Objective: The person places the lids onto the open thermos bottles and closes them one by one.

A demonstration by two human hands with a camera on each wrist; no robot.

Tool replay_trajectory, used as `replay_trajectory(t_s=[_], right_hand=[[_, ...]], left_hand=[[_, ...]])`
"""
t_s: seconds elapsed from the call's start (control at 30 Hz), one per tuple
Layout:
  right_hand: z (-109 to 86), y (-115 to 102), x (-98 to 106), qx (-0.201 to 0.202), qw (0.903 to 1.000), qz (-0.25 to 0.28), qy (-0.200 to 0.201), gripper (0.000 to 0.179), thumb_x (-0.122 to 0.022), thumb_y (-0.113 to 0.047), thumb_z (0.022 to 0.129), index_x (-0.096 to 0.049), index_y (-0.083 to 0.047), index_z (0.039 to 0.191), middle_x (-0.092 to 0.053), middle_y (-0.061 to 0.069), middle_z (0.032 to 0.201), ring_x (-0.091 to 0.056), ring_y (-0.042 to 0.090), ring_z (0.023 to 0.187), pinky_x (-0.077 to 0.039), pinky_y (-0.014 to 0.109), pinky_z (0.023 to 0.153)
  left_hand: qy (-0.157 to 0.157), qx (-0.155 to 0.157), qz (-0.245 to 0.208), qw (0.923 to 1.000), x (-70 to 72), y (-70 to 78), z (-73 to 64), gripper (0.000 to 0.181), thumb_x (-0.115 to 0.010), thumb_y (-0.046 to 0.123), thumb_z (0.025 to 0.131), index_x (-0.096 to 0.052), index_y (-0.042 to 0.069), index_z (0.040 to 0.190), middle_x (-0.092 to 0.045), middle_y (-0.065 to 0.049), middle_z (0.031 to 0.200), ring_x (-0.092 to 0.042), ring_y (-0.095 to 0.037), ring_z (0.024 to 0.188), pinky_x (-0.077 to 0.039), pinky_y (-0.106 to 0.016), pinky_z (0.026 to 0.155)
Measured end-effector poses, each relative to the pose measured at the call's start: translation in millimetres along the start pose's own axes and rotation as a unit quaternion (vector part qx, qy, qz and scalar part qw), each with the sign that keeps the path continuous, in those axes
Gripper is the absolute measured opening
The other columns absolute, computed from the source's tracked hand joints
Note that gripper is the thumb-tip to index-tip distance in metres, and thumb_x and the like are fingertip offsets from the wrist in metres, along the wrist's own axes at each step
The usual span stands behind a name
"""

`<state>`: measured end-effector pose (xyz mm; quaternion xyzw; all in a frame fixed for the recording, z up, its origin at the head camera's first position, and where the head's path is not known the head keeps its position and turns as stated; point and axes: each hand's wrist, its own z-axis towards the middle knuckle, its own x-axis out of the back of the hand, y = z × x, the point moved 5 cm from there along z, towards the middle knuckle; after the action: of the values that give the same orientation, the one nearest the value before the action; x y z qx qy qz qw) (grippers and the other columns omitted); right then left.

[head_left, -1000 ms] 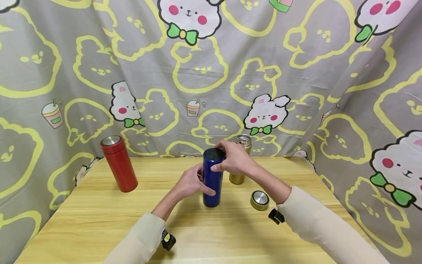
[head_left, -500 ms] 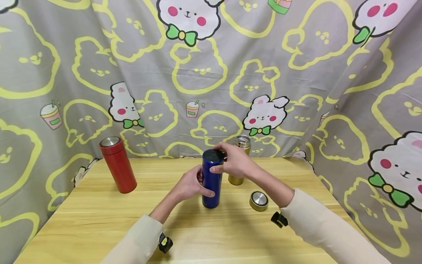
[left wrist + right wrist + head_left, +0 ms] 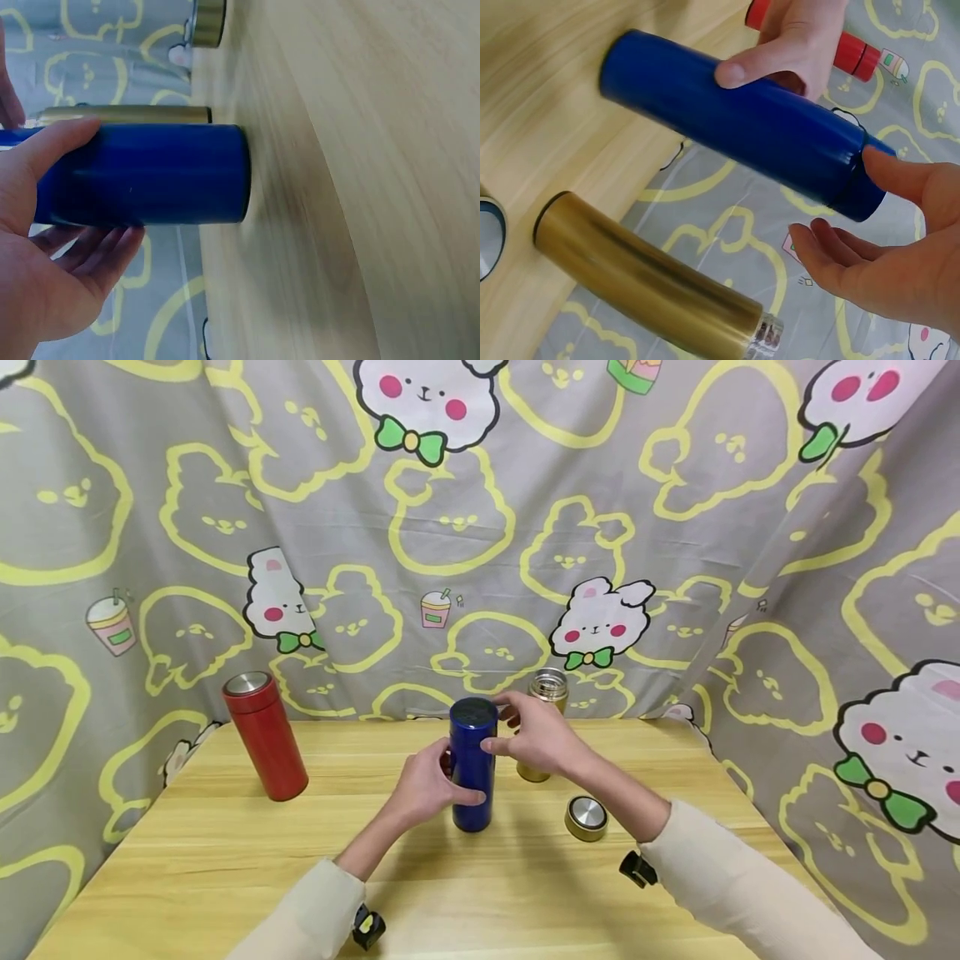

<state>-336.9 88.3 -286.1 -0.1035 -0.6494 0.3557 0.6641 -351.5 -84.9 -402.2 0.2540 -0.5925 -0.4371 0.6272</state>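
Observation:
A blue thermos flask (image 3: 471,770) stands upright near the middle of the table, its dark-topped lid (image 3: 474,715) in place. My left hand (image 3: 426,783) grips the flask's body, thumb across the front and fingers behind. At the lid is my right hand (image 3: 546,737), with the thumb (image 3: 896,172) against its side. In the right wrist view the other fingers (image 3: 829,259) of that hand are spread away from the lid, with a gap between. Behind this hand stands a gold thermos flask (image 3: 641,270) without its lid, its steel neck (image 3: 550,683) bare.
The gold lid (image 3: 587,817) lies on the wooden table (image 3: 480,893), right of the blue flask. A red thermos flask (image 3: 267,739) with its lid on stands at the left. Behind the table hangs a patterned curtain (image 3: 337,510).
The blue flask has shifted slightly left along with my left hand. My right hand's fingers have loosened and come away from the lid's far side.

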Motion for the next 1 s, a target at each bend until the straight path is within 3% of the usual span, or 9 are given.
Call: replay_trajectory(t_s=[0.2, 0.43, 0.6, 0.8, 1.0], right_hand=[[-1.6, 12.5, -1.7, 0.013, 0.9984, 0.001, 0.055, 0.044, -0.075, -0.016, 0.089, -0.063, -0.004, 0.13, -0.071, 0.012, 0.113, -0.067, 0.029, 0.106, -0.055, 0.045, 0.092], [-2.4, 36.9, -6.9, 0.037, 0.9937, 0.004, 0.106, 0.029, -0.06, -0.001, 0.086, -0.069, -0.002, 0.113, -0.072, 0.011, 0.097, -0.069, 0.022, 0.089, -0.058, 0.038, 0.083], [-3.2, 49.9, -13.7, 0.046, 0.9942, -0.024, 0.094, 0.029, -0.057, -0.005, 0.086, -0.069, -0.003, 0.113, -0.071, 0.008, 0.095, -0.065, 0.02, 0.086, -0.056, 0.037, 0.079], [-8.2, 65.3, -18.9, 0.034, 0.9957, -0.042, 0.075, 0.03, -0.057, -0.012, 0.088, -0.067, -0.002, 0.115, -0.07, 0.009, 0.101, -0.064, 0.022, 0.092, -0.055, 0.041, 0.082], [-12.7, 76.4, -24.9, 0.026, 0.9941, -0.08, 0.069, 0.033, -0.059, -0.017, 0.091, -0.064, 0.0, 0.119, -0.069, 0.012, 0.104, -0.065, 0.025, 0.096, -0.055, 0.044, 0.084]], left_hand=[[0.04, 0.012, 0.002, 0.9991, 22.7, -8.2, -2.7, 0.069, -0.098, 0.028, 0.062, -0.064, 0.014, 0.12, -0.073, -0.003, 0.102, -0.07, -0.016, 0.09, -0.058, -0.039, 0.081], [0.074, 0.016, 0.035, 0.9965, 61.2, -14.7, -4.7, 0.071, -0.096, 0.031, 0.065, -0.062, 0.012, 0.124, -0.074, -0.009, 0.109, -0.072, -0.023, 0.097, -0.059, -0.042, 0.083], [0.101, 0.032, 0.075, 0.9916, 91.7, -19.8, -7.3, 0.075, -0.094, 0.037, 0.069, -0.059, 0.008, 0.129, -0.072, -0.016, 0.117, -0.071, -0.03, 0.103, -0.059, -0.047, 0.087], [0.135, 0.057, 0.116, 0.9824, 124.9, -28.9, -12.3, 0.078, -0.09, 0.041, 0.072, -0.057, 0.001, 0.131, -0.07, -0.023, 0.121, -0.07, -0.037, 0.106, -0.058, -0.05, 0.087], [0.196, 0.085, 0.142, 0.9665, 146.3, -44.6, -19.3, 0.078, -0.087, 0.041, 0.076, -0.056, -0.003, 0.133, -0.068, -0.027, 0.124, -0.067, -0.043, 0.11, -0.054, -0.056, 0.091]])
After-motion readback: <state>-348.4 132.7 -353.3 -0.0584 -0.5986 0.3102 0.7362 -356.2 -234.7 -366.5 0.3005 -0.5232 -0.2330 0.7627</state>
